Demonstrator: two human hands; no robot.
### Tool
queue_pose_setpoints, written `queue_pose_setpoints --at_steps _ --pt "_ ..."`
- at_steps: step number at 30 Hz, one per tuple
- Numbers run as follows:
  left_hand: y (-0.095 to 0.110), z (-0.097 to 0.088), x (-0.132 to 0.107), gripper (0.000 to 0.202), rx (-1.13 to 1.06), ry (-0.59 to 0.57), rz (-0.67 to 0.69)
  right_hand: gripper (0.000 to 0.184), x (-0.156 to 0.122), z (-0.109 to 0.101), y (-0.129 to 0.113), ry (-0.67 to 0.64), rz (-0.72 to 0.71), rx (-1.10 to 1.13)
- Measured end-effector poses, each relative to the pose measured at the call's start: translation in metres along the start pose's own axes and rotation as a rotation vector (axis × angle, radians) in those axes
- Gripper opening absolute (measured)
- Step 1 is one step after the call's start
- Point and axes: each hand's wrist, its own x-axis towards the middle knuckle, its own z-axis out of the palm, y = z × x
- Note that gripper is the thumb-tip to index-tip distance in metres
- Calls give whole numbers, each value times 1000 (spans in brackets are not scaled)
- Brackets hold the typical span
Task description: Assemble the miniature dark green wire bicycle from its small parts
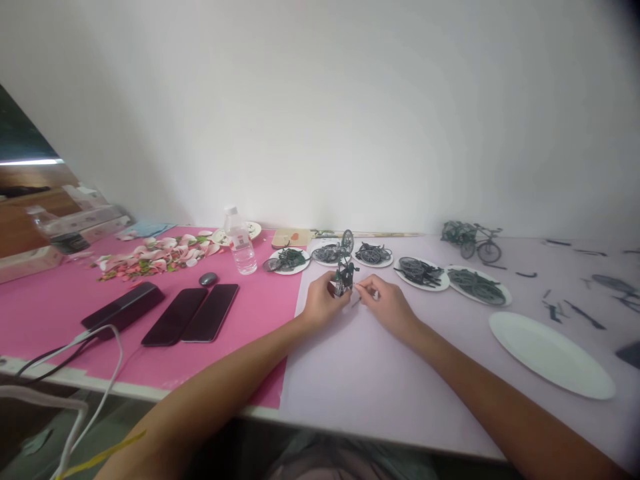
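A small dark model bicycle (345,270) stands upright above the table's lilac covering, one wheel pointing away from me. My left hand (324,300) is closed around its near, lower part. At its right side my right hand (383,299) has thumb and forefinger pinched together. Whatever sits in that pinch is too small to make out. A short dark piece (356,303) shows just below the fingertips. Beyond the hands, dark wheel-like parts lie on a plate (316,253), with thin black parts on the plate (358,260) to its right.
More plates of dark parts flank these, including one with frame-like pieces (477,285). A finished-looking model bicycle (483,245) stands at the back right. A white oval plate (550,357) lies at right. To the left are a water bottle (241,243), two phones (210,313) and pink petals (155,257).
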Motion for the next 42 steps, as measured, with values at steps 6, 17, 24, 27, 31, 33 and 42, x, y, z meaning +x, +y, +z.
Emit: queue_pose_setpoints --at_steps 6,17,24,27,31,33,42 --pt "1 -3 2 22 57 -35 47 18 -1 0 0 17 -49 -133" --pt "-6 2 3 28 8 -30 50 21 -1 0 2 5 -181 -303" --pt "-14 7 4 31 -146 -54 32 26 2 0 7 -3 -278 -409" --pt "-12 5 4 32 -154 -74 22 26 2 1 7 7 -265 -415" --pt "-10 3 5 32 -147 -86 5 23 1 1 6 12 -261 -398" --pt "-9 2 5 32 -156 -102 9 22 0 1 5 7 -259 -402" --pt "-9 1 7 36 -226 -145 7 14 1 1 4 59 -294 -397"
